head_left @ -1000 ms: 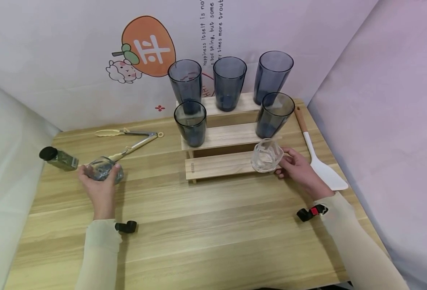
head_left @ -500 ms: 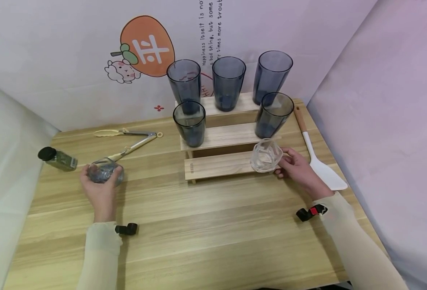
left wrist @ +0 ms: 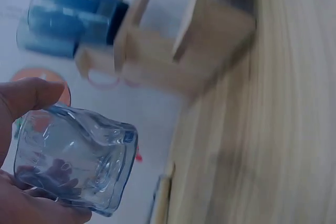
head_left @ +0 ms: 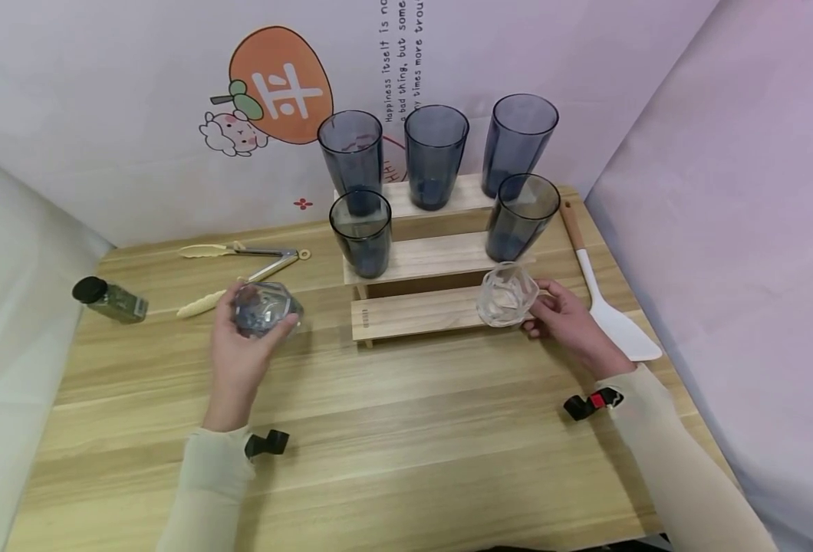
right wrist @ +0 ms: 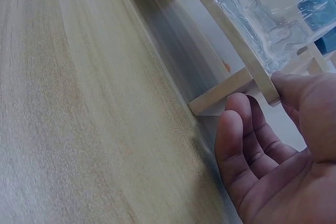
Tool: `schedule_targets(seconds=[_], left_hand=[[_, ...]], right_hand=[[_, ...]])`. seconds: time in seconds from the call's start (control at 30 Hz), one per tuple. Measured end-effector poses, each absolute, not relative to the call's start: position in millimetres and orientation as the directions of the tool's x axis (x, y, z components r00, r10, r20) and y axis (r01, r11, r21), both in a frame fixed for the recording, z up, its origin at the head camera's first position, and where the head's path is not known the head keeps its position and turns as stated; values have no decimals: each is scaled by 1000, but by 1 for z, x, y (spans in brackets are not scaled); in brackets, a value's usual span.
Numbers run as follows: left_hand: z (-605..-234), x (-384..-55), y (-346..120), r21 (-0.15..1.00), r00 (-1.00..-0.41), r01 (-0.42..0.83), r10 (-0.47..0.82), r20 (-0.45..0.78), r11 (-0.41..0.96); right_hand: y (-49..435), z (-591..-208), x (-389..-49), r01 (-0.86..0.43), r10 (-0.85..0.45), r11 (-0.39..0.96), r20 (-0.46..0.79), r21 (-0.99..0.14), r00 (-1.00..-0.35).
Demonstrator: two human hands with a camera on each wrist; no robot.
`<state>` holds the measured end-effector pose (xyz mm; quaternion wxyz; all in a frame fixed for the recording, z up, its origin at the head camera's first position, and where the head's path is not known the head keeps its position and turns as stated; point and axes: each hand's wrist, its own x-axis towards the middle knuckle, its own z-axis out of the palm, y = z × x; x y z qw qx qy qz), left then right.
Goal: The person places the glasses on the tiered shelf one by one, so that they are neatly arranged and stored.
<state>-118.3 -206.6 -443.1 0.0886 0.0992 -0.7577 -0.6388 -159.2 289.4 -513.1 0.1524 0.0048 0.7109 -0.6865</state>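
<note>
My left hand (head_left: 244, 345) grips a clear, wavy-sided drinking glass (head_left: 264, 308) by its sides, thumb on the right. In the left wrist view the glass (left wrist: 79, 156) is above the table, left of the wooden rack. A second clear drinking glass (head_left: 507, 295) stands at the right end of the rack's lowest shelf (head_left: 420, 313). My right hand (head_left: 567, 322) pinches that glass low on its right side. In the right wrist view the thumb (right wrist: 296, 90) meets the glass base at the shelf end, while the other visible fingers (right wrist: 231, 140) curl below the shelf.
Tall blue-grey tumblers stand on the upper shelves, including a middle-shelf tumbler (head_left: 363, 238) and a top-shelf tumbler (head_left: 436, 157). Tongs (head_left: 268, 264) and a black-capped spice jar (head_left: 113, 299) lie left; a white spatula (head_left: 617, 330) lies right.
My left hand has carried its glass rightward from beside the spice jar, uncovering the near tip of the tongs. The right hand and its glass have stayed in place.
</note>
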Motion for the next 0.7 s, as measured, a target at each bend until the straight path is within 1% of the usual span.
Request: schedule_targets(seconds=[0.17,0.3,0.47,0.7], left_hand=[[-436,-119,-178,978,-993,13,-115,37,208],[-437,-120,-160,977,-998,37,-37,46,209],[-445,-123,-138,974,-999,39,-18,44,223],[-457,-124,-115,956,-995,58,-64,80,286]], right_hand=[[290,-514,-160,214,-201,54,-220,-975,-955],[290,-514,-160,210,-194,55,-217,-976,-957],[290,-514,-159,203,-191,51,-209,-978,-959],[288,-513,-158,209,-187,62,-217,-976,-958]])
